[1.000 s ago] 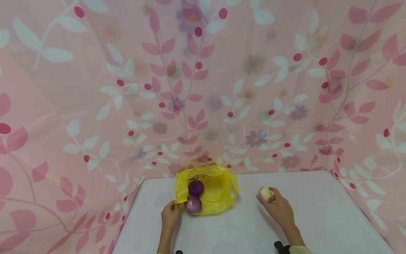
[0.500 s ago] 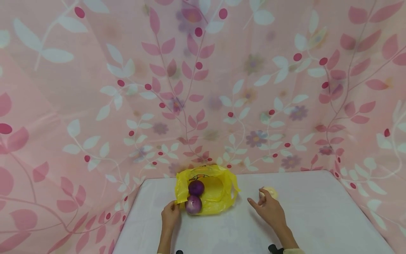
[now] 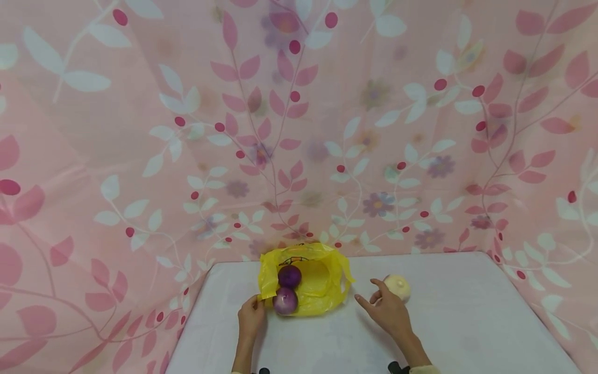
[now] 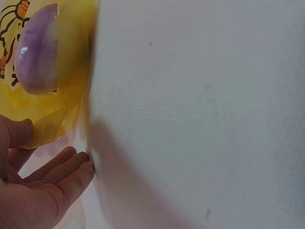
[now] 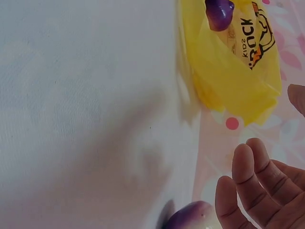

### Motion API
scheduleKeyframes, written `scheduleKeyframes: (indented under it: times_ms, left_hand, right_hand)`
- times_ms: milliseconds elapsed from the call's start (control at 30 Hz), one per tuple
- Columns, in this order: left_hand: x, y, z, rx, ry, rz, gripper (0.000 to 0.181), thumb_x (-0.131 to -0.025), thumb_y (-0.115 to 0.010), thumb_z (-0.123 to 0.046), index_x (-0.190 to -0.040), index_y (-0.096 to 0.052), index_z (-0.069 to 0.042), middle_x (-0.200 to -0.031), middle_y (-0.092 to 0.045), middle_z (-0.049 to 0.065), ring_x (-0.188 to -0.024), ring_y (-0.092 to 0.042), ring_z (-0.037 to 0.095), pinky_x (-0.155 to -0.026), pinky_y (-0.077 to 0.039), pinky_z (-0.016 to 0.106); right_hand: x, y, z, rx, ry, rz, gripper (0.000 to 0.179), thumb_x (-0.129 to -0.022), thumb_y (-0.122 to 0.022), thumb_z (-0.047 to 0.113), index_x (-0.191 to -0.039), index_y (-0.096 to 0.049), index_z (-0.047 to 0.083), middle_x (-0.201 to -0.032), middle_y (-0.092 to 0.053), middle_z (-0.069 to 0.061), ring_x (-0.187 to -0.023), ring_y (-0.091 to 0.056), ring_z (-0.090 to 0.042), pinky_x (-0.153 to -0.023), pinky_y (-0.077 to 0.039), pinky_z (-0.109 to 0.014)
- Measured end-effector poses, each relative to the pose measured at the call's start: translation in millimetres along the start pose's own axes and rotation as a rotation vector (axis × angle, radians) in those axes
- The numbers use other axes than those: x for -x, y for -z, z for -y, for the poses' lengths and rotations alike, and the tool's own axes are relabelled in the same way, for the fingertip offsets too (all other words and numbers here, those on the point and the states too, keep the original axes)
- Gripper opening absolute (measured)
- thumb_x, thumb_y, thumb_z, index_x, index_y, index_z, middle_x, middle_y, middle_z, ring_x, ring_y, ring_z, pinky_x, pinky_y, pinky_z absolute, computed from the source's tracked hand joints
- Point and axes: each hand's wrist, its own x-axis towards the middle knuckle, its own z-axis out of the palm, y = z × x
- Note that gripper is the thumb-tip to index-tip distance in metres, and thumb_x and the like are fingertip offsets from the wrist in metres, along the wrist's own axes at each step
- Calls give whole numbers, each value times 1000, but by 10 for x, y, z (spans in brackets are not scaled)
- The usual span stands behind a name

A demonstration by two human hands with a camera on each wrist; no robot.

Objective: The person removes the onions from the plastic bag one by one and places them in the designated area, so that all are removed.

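Note:
A yellow plastic bag (image 3: pixel 322 305) lies on its side, mouth toward me. My left hand (image 3: pixel 251 315) pinches its left edge between thumb and fingers; the left wrist view shows the thumb (image 4: pixel 20 132) on the yellow film. At the mouth sit two glossy round purple vegetables, onion-like: a darker one (image 3: pixel 289 277) behind and a paler one (image 3: pixel 285 301) in front. To the right, a round vegetable (image 3: pixel 398 286), cream with a purple side, turnip-like, rests on the table. My right hand (image 3: pixel 389 310) hovers left of it, fingers spread and holding nothing.
A white cloth (image 3: pixel 327 343) covers the table. Behind and at the sides hangs a pink curtain (image 3: pixel 308 156) printed with leaves and flowers, close behind the bag. Dark camera mounts (image 3: pixel 397 368) show at my wrists.
My right hand has let go of the cream-and-purple vegetable, which stays on the table, and has moved left toward the bag with fingers spreading. The left hand and bag have stayed put.

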Motion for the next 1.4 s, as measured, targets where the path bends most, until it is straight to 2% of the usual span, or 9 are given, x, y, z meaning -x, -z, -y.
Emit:
scheduleKeyframes:
  times_ms: [300,500,1067,1400]
  left_hand:
    - [-9,-10,-3,-5,12,10,16,-94,-60,-5,-100,-73,2,-98,-71,16,-90,-65,31,-84,-52,51]
    - [-21,-27,-13,0,38,31,18,-95,-59,-7,-103,-72,2,-101,-71,16,-91,-64,30,-86,-52,50]
    - [-10,-8,6,-13,-22,-7,16,-93,-60,-4,-99,-73,3,-96,-72,17,-89,-66,32,-83,-52,52]
    - [-16,-19,20,-20,-8,8,16,-94,-60,-4,-100,-73,3,-97,-71,17,-89,-65,31,-83,-52,51]
  right_hand:
    - [12,-73,105,-52,57,-35,75,-78,-74,60,-131,-59,10,-73,-59,10,-62,-54,-8,-56,-45,-28]
    - [16,-186,155,-60,55,-3,76,-78,-72,63,-132,-58,12,-75,-59,14,-62,-53,-4,-57,-44,-25]
    - [46,-488,300,-127,114,33,73,-79,-70,64,-131,-58,14,-75,-58,17,-63,-54,-1,-59,-46,-25]
    - [53,-630,351,-149,128,58,75,-78,-71,65,-131,-58,12,-74,-57,16,-61,-54,-2,-58,-45,-24]
